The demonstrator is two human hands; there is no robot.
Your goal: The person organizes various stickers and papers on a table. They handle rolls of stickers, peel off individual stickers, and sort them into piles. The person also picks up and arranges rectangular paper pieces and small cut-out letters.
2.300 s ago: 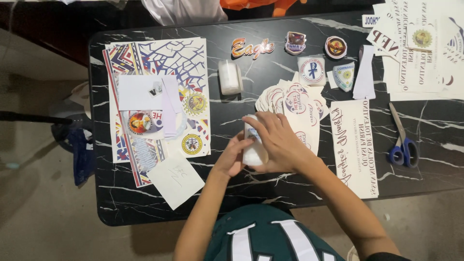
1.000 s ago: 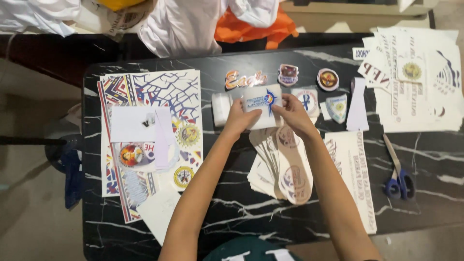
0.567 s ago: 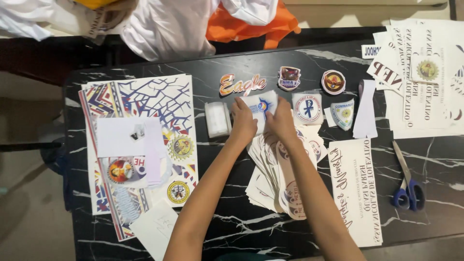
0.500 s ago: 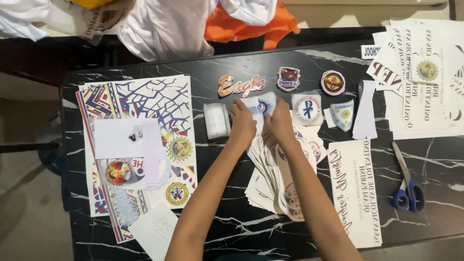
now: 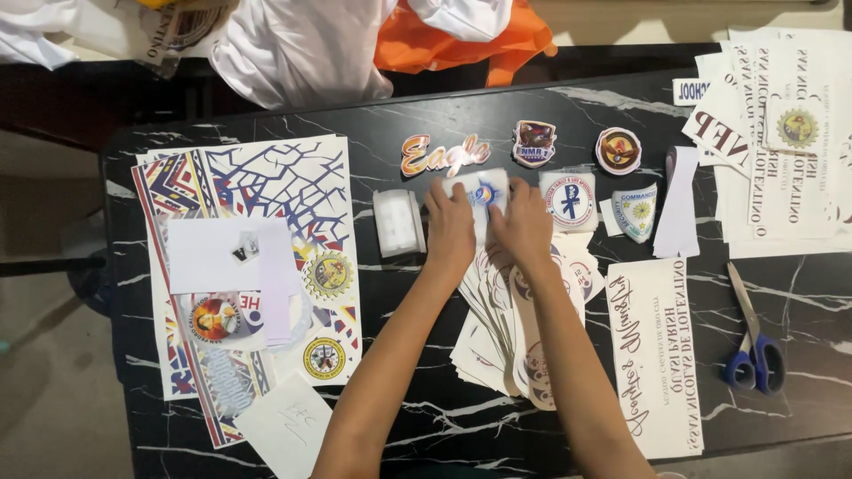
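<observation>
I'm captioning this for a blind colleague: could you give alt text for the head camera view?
Seen from above, a person's left hand and right hand press a small white cutout with a blue emblem flat on a black marble-patterned table. Around it lie other badge cutouts, a fanned stack of printed sheets, a large patterned sheet and blue-handled scissors.

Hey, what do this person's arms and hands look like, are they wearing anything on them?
Both forearms are bare all the way to the bottom edge of the picture, with no sleeves in view. The left hand and the right hand wear no gloves, and no rings, watch or bracelets can be seen. The arms are slim and long; the fingernails are too small to tell.
</observation>
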